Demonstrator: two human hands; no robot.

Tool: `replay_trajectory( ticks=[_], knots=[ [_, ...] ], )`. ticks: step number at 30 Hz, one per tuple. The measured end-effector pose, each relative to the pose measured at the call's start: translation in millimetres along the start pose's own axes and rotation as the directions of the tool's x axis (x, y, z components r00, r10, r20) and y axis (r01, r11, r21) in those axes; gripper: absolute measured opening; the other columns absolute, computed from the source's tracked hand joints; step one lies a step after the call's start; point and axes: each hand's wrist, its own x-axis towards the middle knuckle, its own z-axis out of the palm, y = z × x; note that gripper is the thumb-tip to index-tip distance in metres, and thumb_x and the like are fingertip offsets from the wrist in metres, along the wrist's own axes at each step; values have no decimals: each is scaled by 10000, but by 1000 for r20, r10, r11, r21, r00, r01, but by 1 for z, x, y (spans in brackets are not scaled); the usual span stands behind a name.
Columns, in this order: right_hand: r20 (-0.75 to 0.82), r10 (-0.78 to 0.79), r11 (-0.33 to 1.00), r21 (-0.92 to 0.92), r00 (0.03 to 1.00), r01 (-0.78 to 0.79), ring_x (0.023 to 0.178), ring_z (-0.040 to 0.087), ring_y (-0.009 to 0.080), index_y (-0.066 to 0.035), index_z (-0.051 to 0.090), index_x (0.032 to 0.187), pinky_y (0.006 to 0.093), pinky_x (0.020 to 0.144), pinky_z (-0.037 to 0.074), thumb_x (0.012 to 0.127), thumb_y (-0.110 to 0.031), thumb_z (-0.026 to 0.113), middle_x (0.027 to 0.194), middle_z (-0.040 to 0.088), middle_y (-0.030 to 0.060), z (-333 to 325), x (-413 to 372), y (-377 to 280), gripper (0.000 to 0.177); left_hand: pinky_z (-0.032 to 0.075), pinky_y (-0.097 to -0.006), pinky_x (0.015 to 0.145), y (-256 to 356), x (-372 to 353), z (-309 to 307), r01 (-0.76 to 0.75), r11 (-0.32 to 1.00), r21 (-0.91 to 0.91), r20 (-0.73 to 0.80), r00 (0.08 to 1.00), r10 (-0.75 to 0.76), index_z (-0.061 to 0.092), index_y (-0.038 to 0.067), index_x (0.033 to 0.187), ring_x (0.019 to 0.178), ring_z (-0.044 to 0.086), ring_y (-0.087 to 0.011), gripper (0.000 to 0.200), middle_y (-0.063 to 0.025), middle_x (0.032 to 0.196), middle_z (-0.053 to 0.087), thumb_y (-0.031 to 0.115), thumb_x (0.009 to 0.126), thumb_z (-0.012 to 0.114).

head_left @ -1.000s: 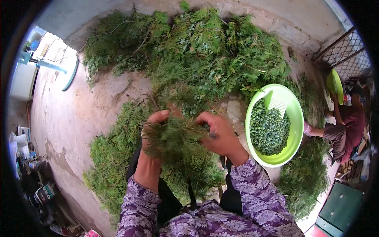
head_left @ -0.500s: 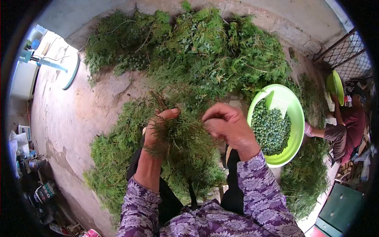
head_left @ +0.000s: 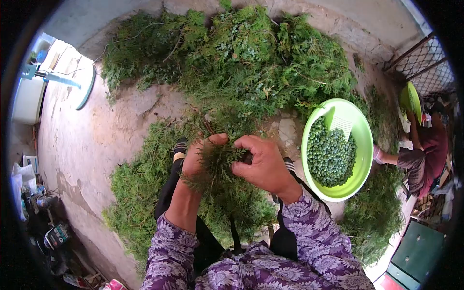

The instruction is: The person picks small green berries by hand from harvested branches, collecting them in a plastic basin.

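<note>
My left hand [head_left: 195, 157] is closed around the stem end of a leafy evergreen branch [head_left: 216, 164], whose flat green sprays hang over the wrist. Thumb and forefinger of my right hand [head_left: 266, 166] pinch at the right side of that branch; whatever sits right between the fingertips is hidden by leaves. To the right of this hand stands a lime-green plastic basin [head_left: 363, 174], partly filled with small round green cones [head_left: 331, 162]. A ribbed strainer panel [head_left: 340, 124] forms part of its far side.
Cut evergreen branches [head_left: 232, 63] lie heaped along the wall, with another pile [head_left: 140, 188] left of my legs. At far right a person [head_left: 432, 150] sits holding another green basin [head_left: 411, 104]. A fan base [head_left: 84, 87] stands at upper left, a dark green box [head_left: 418, 249] at lower right.
My right hand has moved left from beside the basin to the branch, and its fingers now meet the leaves. The left hand keeps its hold, shifted slightly right.
</note>
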Motion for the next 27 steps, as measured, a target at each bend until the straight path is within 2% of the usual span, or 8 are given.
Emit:
replay_trajectory(
  ticks=[3,8,11,14,21,23,24,27],
  knots=[
    [-13,-3,993,-121,1000,2,632,499,105,-2,540,813,245,597,400,628,-62,624,680,517,69,-1,0,4,212,484,-289,585,-2,3,-1,3,997,74,35,999,-6,575,12,829,652,578,-176,138,-66,748,593,129,756,574],
    [229,270,894,302,935,-332,654,470,54,-14,543,796,207,605,388,666,-62,607,690,520,-10,-6,2,5,152,473,-271,540,-5,-4,2,4,1000,-25,24,1000,-4,573,12,867,633,571,-155,158,-55,757,589,144,782,562],
    [267,301,847,365,915,-386,668,465,45,-16,547,800,196,610,386,690,-65,603,702,512,-39,-9,3,10,132,479,-277,534,-6,-3,-5,-41,999,11,19,999,41,569,10,917,645,575,-154,199,-62,779,592,166,795,550],
    [52,222,931,285,974,-227,631,495,87,13,562,770,248,584,416,671,-115,605,675,550,25,-6,4,12,168,501,-294,558,-4,-2,-10,-33,998,57,28,999,32,570,0,973,682,589,-172,261,-86,814,602,188,795,537],
    [171,178,932,286,969,-221,587,483,70,0,554,803,225,531,392,762,-154,584,661,531,-9,-9,5,9,162,468,-287,506,-5,14,-29,40,998,-43,59,998,-37,562,30,937,666,562,-161,197,-49,790,582,180,812,539],
    [347,364,739,457,864,-495,523,453,49,-24,552,756,194,448,342,799,-167,561,638,513,-17,-15,6,-7,149,477,-294,520,-10,15,-26,-79,995,-56,-20,997,78,559,27,901,680,570,-184,195,-84,826,587,198,815,524],
    [350,364,739,456,863,-496,523,453,49,-24,552,756,194,448,342,799,-167,561,638,513,-17,-17,4,-7,149,486,-300,534,-12,15,-26,-198,978,-59,-100,976,192,557,23,864,695,577,-207,204,-118,863,591,215,818,509],
    [437,281,512,685,854,-519,471,426,50,-42,543,759,172,398,294,808,-151,534,634,515,-1,-28,1,0,120,441,-276,513,-3,19,-41,-162,975,-153,-41,987,157,549,17,917,686,544,-203,244,-117,903,577,238,821,512]
  ],
)
